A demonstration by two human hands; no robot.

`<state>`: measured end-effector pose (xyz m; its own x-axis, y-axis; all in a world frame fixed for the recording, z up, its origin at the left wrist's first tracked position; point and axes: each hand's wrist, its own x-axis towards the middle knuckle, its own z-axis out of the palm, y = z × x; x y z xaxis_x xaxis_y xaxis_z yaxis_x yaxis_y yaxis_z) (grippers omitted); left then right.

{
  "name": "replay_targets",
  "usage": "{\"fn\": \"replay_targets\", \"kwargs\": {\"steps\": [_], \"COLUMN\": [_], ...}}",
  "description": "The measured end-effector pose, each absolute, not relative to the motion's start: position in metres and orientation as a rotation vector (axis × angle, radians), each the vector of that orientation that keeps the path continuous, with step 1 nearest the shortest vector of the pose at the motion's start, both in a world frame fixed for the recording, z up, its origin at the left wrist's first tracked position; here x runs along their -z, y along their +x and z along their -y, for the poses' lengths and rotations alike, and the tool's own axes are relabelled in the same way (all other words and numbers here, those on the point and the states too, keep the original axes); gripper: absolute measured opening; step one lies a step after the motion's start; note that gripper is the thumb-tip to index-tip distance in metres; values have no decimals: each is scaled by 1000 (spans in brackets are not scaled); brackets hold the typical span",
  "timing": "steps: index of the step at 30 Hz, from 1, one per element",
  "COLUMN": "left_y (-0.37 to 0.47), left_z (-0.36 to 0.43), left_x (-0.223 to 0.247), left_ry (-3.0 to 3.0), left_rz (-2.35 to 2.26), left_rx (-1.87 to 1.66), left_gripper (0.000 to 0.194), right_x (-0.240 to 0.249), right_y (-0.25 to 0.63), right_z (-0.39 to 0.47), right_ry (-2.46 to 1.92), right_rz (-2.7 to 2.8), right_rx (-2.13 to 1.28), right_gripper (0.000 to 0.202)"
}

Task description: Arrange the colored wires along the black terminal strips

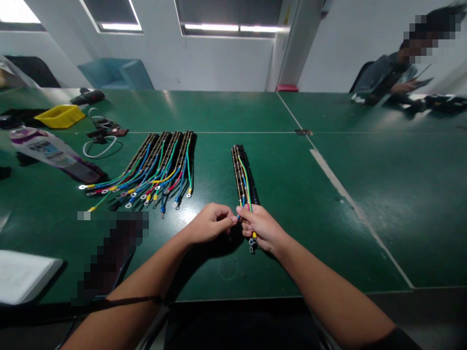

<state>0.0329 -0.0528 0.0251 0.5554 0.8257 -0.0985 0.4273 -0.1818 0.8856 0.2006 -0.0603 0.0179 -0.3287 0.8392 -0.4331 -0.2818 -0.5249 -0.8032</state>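
Gripping in the right hand point(263, 228) the wires point(246, 182) at the near end of a black strip point(238, 170), middle of the green table point(292, 209). Pinching with the left hand point(213, 223) a blue wire point(239, 218). Leftward, lying close together: four similar strips point(185, 148). Farther left, a yellow tray point(65, 121) and a plastic bottle point(54, 153); contents of both not clear to see.

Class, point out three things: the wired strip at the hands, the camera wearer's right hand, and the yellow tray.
Wired strip point(251, 179): head view, its black right edge.
Right hand point(264, 226): head view, back of the hand.
Yellow tray point(58, 122): head view, near outer wall.
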Motion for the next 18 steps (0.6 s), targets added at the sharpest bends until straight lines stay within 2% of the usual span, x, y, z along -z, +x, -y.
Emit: {"fn": "replay_targets", "kwargs": {"steps": [9,18], "left_y": [34,38], "left_z": [52,55], "left_x": [-25,-25], "left_ry": [1744,1859], "left_rz": [-1000,-1025], "left_rx": [-443,-544], "left_gripper": [36,33], "right_x": [-17,-18], "right_y": [199,199], "right_z": [61,63], "right_ry": [-1171,-1226], "right_rz": [813,864], "right_rx": [-1877,-1819], "right_gripper": [29,27]}}
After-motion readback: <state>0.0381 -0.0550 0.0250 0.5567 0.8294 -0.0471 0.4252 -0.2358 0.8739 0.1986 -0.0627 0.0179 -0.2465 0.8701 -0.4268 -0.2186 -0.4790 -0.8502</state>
